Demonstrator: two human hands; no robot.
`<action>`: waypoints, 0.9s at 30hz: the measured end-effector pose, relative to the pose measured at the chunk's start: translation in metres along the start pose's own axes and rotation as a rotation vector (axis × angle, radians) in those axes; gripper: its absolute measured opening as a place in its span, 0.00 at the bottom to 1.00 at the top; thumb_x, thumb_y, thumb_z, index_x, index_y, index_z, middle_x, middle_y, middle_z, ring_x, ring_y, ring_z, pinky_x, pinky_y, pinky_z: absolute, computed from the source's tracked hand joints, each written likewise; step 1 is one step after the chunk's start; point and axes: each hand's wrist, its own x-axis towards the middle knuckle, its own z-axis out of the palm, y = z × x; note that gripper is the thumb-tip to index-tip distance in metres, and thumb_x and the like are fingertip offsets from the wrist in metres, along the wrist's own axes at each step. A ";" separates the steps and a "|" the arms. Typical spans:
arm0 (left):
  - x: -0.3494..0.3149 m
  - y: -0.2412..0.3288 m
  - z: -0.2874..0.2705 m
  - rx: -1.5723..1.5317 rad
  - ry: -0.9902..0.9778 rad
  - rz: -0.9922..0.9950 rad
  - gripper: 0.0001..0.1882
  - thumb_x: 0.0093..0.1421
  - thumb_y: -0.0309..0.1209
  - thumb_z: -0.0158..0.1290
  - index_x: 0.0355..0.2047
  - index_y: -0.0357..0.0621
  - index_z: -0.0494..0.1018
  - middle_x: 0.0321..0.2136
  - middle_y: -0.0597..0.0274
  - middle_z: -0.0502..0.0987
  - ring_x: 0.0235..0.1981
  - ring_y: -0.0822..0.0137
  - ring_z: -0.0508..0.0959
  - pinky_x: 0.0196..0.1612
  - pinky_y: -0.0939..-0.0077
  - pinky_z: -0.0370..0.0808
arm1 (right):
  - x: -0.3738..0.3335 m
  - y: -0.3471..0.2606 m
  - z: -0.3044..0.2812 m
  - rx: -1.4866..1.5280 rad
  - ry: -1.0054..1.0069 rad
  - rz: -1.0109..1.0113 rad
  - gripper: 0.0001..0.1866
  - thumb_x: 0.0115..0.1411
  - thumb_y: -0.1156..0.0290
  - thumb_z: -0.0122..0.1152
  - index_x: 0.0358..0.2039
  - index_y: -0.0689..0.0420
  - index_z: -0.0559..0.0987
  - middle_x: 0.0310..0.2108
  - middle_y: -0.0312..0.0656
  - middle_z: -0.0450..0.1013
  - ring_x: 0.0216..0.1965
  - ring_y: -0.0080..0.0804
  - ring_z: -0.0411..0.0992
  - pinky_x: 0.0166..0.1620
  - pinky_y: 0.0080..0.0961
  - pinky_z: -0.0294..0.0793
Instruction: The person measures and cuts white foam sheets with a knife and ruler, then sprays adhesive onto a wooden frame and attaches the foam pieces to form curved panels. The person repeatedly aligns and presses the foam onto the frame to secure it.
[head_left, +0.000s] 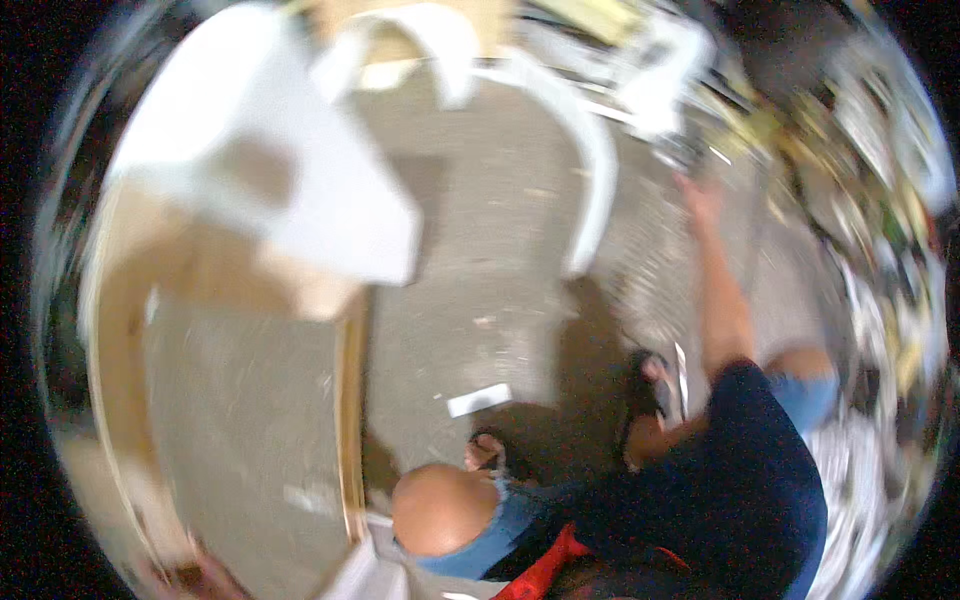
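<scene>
My right arm stretches out toward the upper right. My right hand (702, 200) is blurred, close to a small grey, shiny thing (680, 150) on the floor. I cannot make out its kind, or whether the fingers touch it. At the lower left rim a blurred, skin-coloured shape (205, 578) lies by the end of a wooden frame (122, 400); it looks like my left hand, its fingers smeared. The light wood frame stands to my left. Above it rises a large white panel piece (345, 190) with an angled edge.
A curved white strip (590, 150) lies on the concrete floor (460, 230), near a white arch-shaped piece (430, 40). A small white offcut (479, 400) lies before my feet. Heaped white and yellowish scraps (850, 180) line the right side. My bent knee (445, 508) is beside the frame.
</scene>
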 end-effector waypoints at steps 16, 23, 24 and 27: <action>0.024 0.021 -0.046 0.098 -0.135 -0.230 0.14 0.68 0.42 0.51 0.39 0.47 0.79 0.35 0.61 0.78 0.37 0.59 0.78 0.43 0.65 0.69 | 0.147 0.012 0.049 0.245 -0.084 -0.117 0.20 0.63 0.58 0.67 0.42 0.63 0.78 0.29 0.39 0.76 0.23 0.26 0.72 0.24 0.26 0.71; 0.024 0.022 -0.041 0.101 -0.109 -0.208 0.17 0.69 0.44 0.49 0.37 0.45 0.80 0.32 0.60 0.79 0.36 0.58 0.77 0.41 0.64 0.70 | -0.005 -0.132 -0.036 0.580 -0.491 -0.256 0.15 0.67 0.61 0.60 0.44 0.60 0.82 0.32 0.37 0.78 0.24 0.19 0.69 0.26 0.19 0.67; 0.025 0.021 -0.039 0.086 -0.096 -0.197 0.18 0.69 0.45 0.49 0.37 0.44 0.80 0.32 0.59 0.79 0.36 0.57 0.77 0.41 0.63 0.70 | -0.036 -0.153 -0.049 0.573 -0.544 -0.322 0.15 0.68 0.60 0.60 0.44 0.60 0.82 0.30 0.37 0.78 0.23 0.19 0.68 0.25 0.19 0.67; 0.028 0.017 -0.037 0.049 -0.100 -0.216 0.19 0.70 0.45 0.49 0.36 0.42 0.80 0.30 0.58 0.79 0.34 0.55 0.77 0.39 0.62 0.71 | -0.134 -0.209 -0.074 0.484 -0.691 -0.471 0.17 0.69 0.59 0.57 0.43 0.61 0.82 0.25 0.35 0.75 0.22 0.18 0.68 0.23 0.19 0.66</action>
